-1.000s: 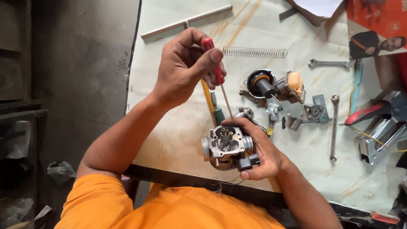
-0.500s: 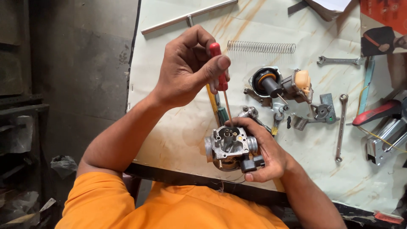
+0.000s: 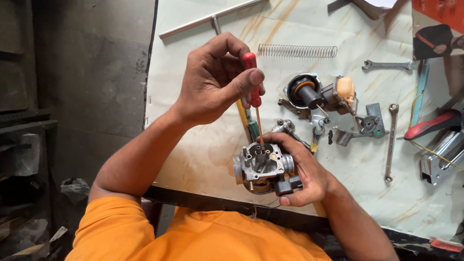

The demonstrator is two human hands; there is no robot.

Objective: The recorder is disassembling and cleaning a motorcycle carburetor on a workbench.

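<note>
My left hand grips a small screwdriver with a red handle, held nearly upright. Its thin shaft runs down and the tip rests inside the open top of a metal carburetor body. My right hand cups that carburetor from the right and below, just above the table's front edge. A black plastic part sticks out of the carburetor's lower right side, between my fingers.
On the pale table sheet lie a long coil spring, a metal rod, two wrenches, a round carburetor part with a tan float, small springs and brackets, and a red-handled tool. A dark floor lies left.
My left hand has lowered and tilted the screwdriver so its tip now sits in the carburetor top. The carburetor stays in my right hand.
</note>
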